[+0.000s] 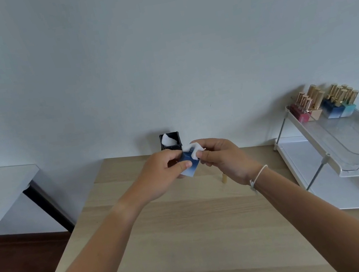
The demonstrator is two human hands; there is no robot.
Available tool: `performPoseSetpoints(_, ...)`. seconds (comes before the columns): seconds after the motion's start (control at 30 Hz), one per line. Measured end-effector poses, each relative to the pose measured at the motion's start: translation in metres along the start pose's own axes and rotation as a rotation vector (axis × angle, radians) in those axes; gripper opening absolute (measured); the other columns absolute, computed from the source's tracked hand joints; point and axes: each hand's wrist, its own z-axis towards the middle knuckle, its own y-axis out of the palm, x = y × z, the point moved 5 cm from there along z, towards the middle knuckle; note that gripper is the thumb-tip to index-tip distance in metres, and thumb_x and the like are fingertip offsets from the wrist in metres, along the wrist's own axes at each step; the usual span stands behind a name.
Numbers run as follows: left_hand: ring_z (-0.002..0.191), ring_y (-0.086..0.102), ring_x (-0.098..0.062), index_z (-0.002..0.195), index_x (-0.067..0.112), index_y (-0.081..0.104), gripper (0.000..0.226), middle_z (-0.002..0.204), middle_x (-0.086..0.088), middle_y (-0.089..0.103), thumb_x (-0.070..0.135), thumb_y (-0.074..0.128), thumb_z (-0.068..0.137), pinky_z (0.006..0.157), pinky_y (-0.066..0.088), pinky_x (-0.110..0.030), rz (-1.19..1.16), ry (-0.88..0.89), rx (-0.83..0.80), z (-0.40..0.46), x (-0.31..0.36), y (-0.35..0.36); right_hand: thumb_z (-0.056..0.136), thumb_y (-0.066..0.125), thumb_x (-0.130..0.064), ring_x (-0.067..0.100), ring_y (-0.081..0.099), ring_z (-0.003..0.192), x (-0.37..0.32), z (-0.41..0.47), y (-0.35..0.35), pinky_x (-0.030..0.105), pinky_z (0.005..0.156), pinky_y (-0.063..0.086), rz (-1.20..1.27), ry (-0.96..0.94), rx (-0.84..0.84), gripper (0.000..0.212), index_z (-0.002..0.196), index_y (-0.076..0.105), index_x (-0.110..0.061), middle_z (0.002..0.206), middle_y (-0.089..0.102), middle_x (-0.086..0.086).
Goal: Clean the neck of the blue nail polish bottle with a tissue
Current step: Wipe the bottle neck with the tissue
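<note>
Here the left hand [166, 173] is holding the square blue nail polish bottle [190, 169] tilted above the light wooden tabletop [189, 229], its fingers closed around the glass body. The right hand [220, 159] is pinching a small white tissue [196, 149] against the bottle's neck. Behind them, a black tissue box [170, 141] is standing near the wall.

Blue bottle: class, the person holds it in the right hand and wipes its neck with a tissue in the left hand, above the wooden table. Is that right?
Not quite: the hands are swapped. The head view shows the left hand holding the blue bottle, while the right hand presses the tissue to its neck. The rest holds: this happens above the wooden table.
</note>
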Motion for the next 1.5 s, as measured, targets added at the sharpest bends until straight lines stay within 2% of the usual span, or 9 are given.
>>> performPoseSetpoints(0.2, 0.065, 0.050, -0.009, 0.086, 0.006, 0.064, 0.017, 0.083, -0.020, 0.061, 0.022, 0.060, 0.085, 0.061, 0.041, -0.016, 0.204, 0.037, 0.073, 0.002, 0.001, -0.002, 0.087, 0.055, -0.011, -0.008, 0.053, 0.062, -0.019, -0.004, -0.003, 0.002, 0.059, 0.039, -0.146, -0.071, 0.011, 0.031, 0.082, 0.066, -0.040, 0.066, 0.066, -0.025)
performPoseSetpoints(0.33, 0.076, 0.056, -0.020, 0.088, 0.008, 0.064, 0.017, 0.084, -0.010, 0.060, 0.024, 0.062, 0.083, 0.066, 0.041, -0.023, 0.300, 0.078, 0.159, 0.002, 0.003, -0.001, 0.086, 0.059, -0.018, 0.013, 0.051, 0.075, -0.020, -0.003, -0.003, 0.026, 0.073, 0.042, -0.218, -0.085, 0.062, 0.024, 0.079, 0.068, -0.039, 0.085, 0.070, 0.009)
performPoseSetpoints(0.43, 0.081, 0.057, -0.022, 0.089, 0.008, 0.063, 0.016, 0.088, -0.008, 0.058, 0.022, 0.064, 0.081, 0.071, 0.045, -0.030, 0.314, 0.092, 0.205, 0.000, 0.004, 0.001, 0.084, 0.061, -0.023, 0.014, 0.046, 0.070, -0.015, -0.004, -0.002, 0.028, 0.068, 0.040, -0.255, -0.060, 0.111, 0.021, 0.072, 0.066, -0.039, 0.073, 0.061, 0.001)
performPoseSetpoints(0.77, 0.064, 0.046, -0.004, 0.082, 0.013, 0.061, 0.013, 0.072, 0.014, 0.040, 0.023, 0.068, 0.078, 0.060, 0.036, -0.010, 0.391, 0.176, 0.318, -0.005, 0.011, 0.011, 0.084, 0.054, -0.020, 0.004, 0.030, 0.037, -0.010, -0.006, 0.001, 0.010, 0.037, 0.023, -0.335, 0.001, 0.245, 0.025, 0.060, 0.058, -0.013, 0.034, 0.038, -0.013)
performPoseSetpoints(1.0, 0.061, 0.044, -0.003, 0.089, 0.011, 0.062, 0.014, 0.072, 0.016, 0.036, 0.023, 0.064, 0.082, 0.057, 0.035, -0.011, 0.445, 0.177, 0.360, -0.006, 0.014, 0.013, 0.082, 0.050, -0.014, 0.008, 0.023, 0.037, -0.017, -0.001, 0.002, 0.016, 0.037, 0.019, -0.410, 0.036, 0.266, 0.043, 0.044, 0.032, -0.019, 0.032, 0.027, -0.008)
performPoseSetpoints(1.13, 0.060, 0.044, -0.003, 0.090, 0.012, 0.062, 0.014, 0.073, 0.016, 0.036, 0.023, 0.063, 0.083, 0.057, 0.035, -0.010, 0.435, 0.175, 0.369, -0.006, 0.015, 0.012, 0.082, 0.055, -0.018, 0.017, 0.035, 0.059, -0.020, 0.000, 0.000, 0.027, 0.051, 0.023, -0.370, 0.087, 0.242, 0.041, 0.043, 0.045, -0.012, 0.049, 0.038, 0.005)
performPoseSetpoints(1.23, 0.063, 0.047, -0.007, 0.087, 0.013, 0.062, 0.012, 0.074, 0.013, 0.041, 0.024, 0.064, 0.082, 0.059, 0.038, -0.011, 0.394, 0.157, 0.363, -0.005, 0.014, 0.009, 0.079, 0.062, -0.023, 0.020, 0.043, 0.064, -0.022, 0.000, -0.006, 0.026, 0.057, 0.033, -0.282, 0.148, 0.223, 0.024, 0.067, 0.070, -0.004, 0.063, 0.062, 0.011)
performPoseSetpoints(1.37, 0.077, 0.058, -0.018, 0.084, 0.017, 0.062, 0.009, 0.085, -0.003, 0.056, 0.023, 0.066, 0.079, 0.072, 0.050, -0.034, 0.283, 0.127, 0.340, -0.003, 0.012, 0.004, 0.083, 0.063, -0.027, 0.007, 0.053, 0.067, -0.018, 0.002, -0.020, 0.021, 0.063, 0.038, -0.121, 0.262, 0.157, 0.014, 0.089, 0.070, -0.016, 0.080, 0.066, -0.008)
performPoseSetpoints(1.5, 0.076, 0.058, -0.011, 0.085, 0.020, 0.063, 0.009, 0.084, 0.003, 0.056, 0.023, 0.068, 0.078, 0.071, 0.048, -0.029, 0.243, 0.112, 0.330, -0.004, 0.010, 0.003, 0.084, 0.062, -0.026, 0.008, 0.053, 0.071, -0.012, 0.001, -0.030, 0.025, 0.068, 0.037, -0.048, 0.311, 0.132, 0.022, 0.102, 0.067, -0.014, 0.082, 0.063, -0.008)
